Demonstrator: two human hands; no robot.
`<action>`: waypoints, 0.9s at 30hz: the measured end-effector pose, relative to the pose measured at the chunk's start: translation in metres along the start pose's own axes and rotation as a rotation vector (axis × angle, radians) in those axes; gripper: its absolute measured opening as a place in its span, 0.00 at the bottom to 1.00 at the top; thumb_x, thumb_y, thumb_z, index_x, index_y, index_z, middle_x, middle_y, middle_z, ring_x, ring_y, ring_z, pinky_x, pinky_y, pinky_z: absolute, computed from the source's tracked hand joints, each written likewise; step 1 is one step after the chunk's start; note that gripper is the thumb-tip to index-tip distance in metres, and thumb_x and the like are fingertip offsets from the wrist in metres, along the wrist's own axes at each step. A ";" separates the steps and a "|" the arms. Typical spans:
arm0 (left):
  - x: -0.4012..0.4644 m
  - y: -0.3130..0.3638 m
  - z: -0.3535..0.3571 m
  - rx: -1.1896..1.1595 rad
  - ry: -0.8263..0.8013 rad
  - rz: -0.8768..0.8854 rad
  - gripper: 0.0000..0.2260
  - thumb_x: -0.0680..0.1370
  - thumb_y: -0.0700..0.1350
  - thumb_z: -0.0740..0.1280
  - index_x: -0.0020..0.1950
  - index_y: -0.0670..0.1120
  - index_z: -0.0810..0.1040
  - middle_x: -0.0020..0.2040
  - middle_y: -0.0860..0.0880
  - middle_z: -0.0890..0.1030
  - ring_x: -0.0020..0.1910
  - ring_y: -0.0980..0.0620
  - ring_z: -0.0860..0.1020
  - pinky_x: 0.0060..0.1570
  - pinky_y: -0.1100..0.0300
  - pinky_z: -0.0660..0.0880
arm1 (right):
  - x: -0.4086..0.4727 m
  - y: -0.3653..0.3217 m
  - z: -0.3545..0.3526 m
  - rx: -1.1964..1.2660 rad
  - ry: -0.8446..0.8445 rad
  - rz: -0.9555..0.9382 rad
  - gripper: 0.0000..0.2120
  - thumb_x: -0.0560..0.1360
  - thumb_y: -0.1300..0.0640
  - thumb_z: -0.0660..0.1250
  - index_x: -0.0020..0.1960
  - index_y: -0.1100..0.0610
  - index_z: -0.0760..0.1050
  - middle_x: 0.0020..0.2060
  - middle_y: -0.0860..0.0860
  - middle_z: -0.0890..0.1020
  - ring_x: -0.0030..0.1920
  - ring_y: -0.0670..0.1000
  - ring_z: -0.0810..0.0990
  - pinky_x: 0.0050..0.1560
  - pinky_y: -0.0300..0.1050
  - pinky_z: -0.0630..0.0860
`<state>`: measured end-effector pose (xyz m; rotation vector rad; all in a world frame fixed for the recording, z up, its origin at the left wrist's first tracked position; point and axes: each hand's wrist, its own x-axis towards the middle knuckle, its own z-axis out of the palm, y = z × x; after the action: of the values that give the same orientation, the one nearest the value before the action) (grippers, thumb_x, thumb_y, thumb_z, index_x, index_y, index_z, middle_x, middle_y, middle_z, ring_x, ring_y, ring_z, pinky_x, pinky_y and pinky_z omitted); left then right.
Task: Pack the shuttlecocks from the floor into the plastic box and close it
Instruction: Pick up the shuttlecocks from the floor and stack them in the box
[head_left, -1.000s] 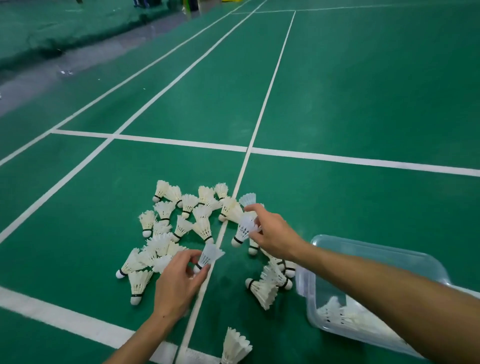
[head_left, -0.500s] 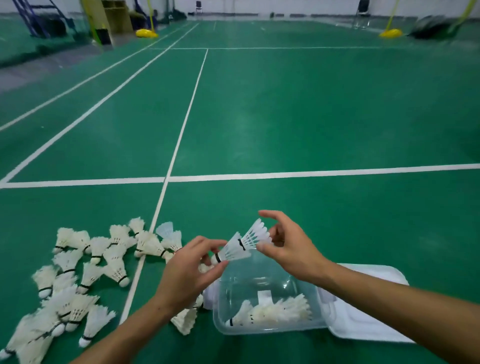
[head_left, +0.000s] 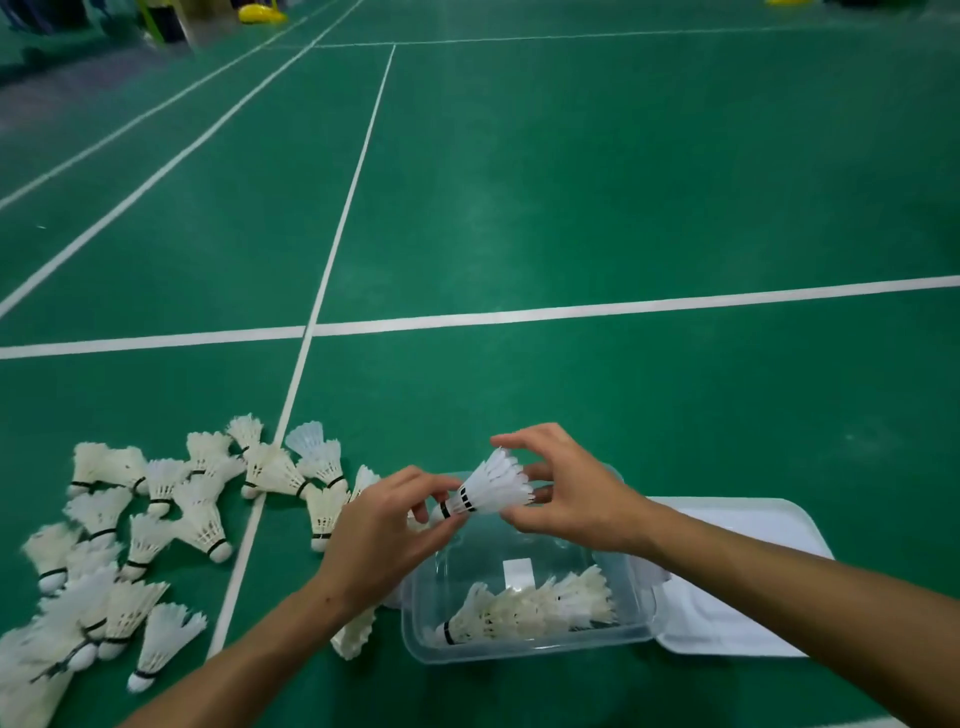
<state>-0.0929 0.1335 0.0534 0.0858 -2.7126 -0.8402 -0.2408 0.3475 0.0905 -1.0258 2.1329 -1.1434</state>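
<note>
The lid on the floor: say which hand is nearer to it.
Right. The right hand is just left of the lid, above the plastic box; the left hand is beyond the box's far-left side.

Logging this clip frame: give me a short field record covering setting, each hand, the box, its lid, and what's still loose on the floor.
setting: green court floor with white lines
left hand: pinches the cork end of the held shuttlecocks
right hand: fingers curled round their feather end
held shuttlecocks: nested together, tilted, above the box
plastic box: clear, open, a nested row of shuttlecocks lying inside
lid: white, flat on the floor right of the box
loose shuttlecocks: many, scattered left of the box
</note>
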 end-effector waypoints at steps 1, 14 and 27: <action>0.001 0.000 0.001 -0.002 -0.015 0.006 0.13 0.77 0.58 0.72 0.61 0.59 0.83 0.45 0.63 0.80 0.38 0.61 0.78 0.36 0.61 0.78 | 0.000 0.001 0.000 -0.030 -0.010 -0.010 0.33 0.74 0.56 0.79 0.76 0.48 0.71 0.68 0.46 0.70 0.63 0.48 0.81 0.61 0.45 0.83; -0.001 -0.007 -0.002 -0.025 -0.062 0.035 0.14 0.77 0.60 0.71 0.62 0.59 0.83 0.48 0.64 0.80 0.40 0.60 0.79 0.38 0.58 0.80 | 0.000 -0.001 -0.007 -0.398 -0.085 -0.132 0.33 0.73 0.50 0.80 0.74 0.41 0.71 0.52 0.40 0.78 0.47 0.37 0.77 0.48 0.30 0.73; -0.002 -0.007 0.003 0.001 -0.081 0.044 0.17 0.76 0.66 0.69 0.62 0.62 0.81 0.50 0.65 0.77 0.39 0.60 0.78 0.36 0.60 0.79 | 0.005 0.016 0.014 -0.428 -0.072 -0.031 0.19 0.70 0.51 0.79 0.59 0.46 0.78 0.53 0.42 0.76 0.53 0.43 0.75 0.50 0.34 0.70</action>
<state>-0.0922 0.1302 0.0465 -0.0071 -2.7794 -0.8468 -0.2397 0.3431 0.0698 -1.2647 2.3646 -0.6595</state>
